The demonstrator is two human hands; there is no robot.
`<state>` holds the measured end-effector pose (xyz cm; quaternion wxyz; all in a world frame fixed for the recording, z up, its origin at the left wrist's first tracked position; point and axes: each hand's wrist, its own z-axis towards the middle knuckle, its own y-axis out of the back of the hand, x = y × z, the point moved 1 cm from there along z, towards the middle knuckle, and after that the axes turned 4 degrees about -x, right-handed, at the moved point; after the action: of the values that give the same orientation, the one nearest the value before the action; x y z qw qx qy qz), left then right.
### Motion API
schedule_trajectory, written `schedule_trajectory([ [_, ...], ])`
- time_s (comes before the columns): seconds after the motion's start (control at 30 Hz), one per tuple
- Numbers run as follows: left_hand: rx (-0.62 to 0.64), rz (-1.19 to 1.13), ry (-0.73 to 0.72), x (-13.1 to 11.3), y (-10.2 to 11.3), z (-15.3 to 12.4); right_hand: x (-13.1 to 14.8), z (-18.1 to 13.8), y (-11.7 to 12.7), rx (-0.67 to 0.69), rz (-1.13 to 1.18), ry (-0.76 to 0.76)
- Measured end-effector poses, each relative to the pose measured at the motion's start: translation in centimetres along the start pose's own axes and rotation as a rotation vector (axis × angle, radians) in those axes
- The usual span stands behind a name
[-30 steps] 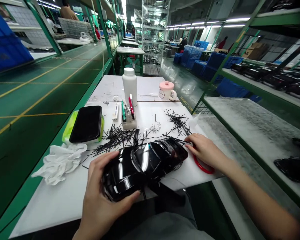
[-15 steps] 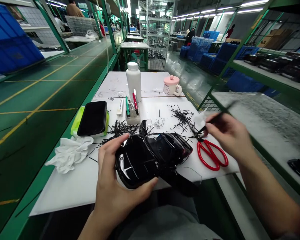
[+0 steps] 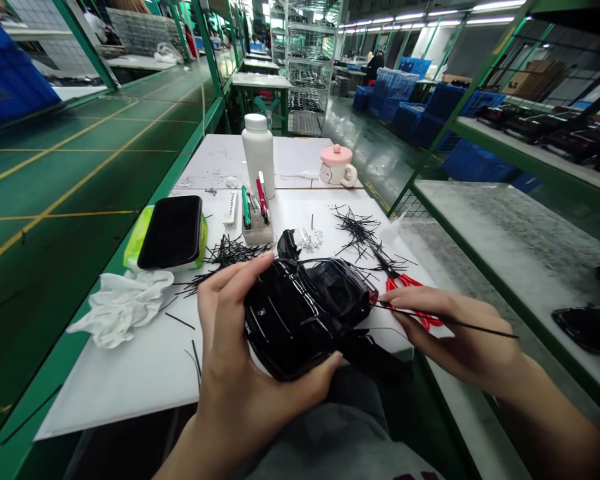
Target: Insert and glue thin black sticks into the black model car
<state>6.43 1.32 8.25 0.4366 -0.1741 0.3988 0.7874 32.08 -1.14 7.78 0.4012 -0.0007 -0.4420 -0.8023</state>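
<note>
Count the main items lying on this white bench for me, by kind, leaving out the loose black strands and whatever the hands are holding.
White plastic bottle: 1
Pink-lidded mug: 1
Black phone: 1
Pen holder: 1
Red-handled scissors: 1
Crumpled white cloth: 1
Total: 6

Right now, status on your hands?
Left hand gripping glossy black model car; right hand pinching thin black rod at its edge; red-handled scissors under that hand.
</note>
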Motion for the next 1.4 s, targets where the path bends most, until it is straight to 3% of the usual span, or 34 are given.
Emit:
schedule_trajectory([
  [0.13, 0.014, 0.009, -0.001, 0.0, 0.2, -0.2, 0.8, 1.0, -0.1, 0.06, -0.128, 0.07],
  [0.27, 0.013, -0.004, 0.001, 0.2, 0.3, -0.5, 0.9, 1.8, -0.1, 0.025, -0.149, 0.066],
  [0.47, 0.041, -0.001, 0.018, 1.7, 1.1, -1.7, -1.0, 1.1, -1.2, -0.062, 0.276, -0.35],
  [0.53, 0.064, -0.001, 0.046, 2.8, 1.7, -2.3, -1.2, 0.5, -2.2, -0.101, 0.423, -0.415],
  [0.8, 0.314, 0.077, 0.198, 8.5, 3.0, -4.4, 2.6, -1.7, -6.8, -0.338, 0.591, -0.387],
  [1.03, 0.45, 0.094, 0.217, 9.0, 2.9, -4.9, 5.5, -2.4, -6.7, -0.343, 0.645, -0.343],
  [1.13, 0.433, 0.078, 0.076, 7.7, 2.6, -3.6, 5.8, -2.4, -6.2, -0.323, 0.669, -0.344],
  [1.23, 0.432, 0.003, -0.195, 5.5, 1.1, -1.4, 5.9, -2.2, -6.1, -0.31, 0.663, -0.336],
  [1.4, 0.713, -0.105, -0.485, 3.1, -2.4, 1.3, 5.7, -1.8, -5.8, -0.304, 0.633, -0.337],
])
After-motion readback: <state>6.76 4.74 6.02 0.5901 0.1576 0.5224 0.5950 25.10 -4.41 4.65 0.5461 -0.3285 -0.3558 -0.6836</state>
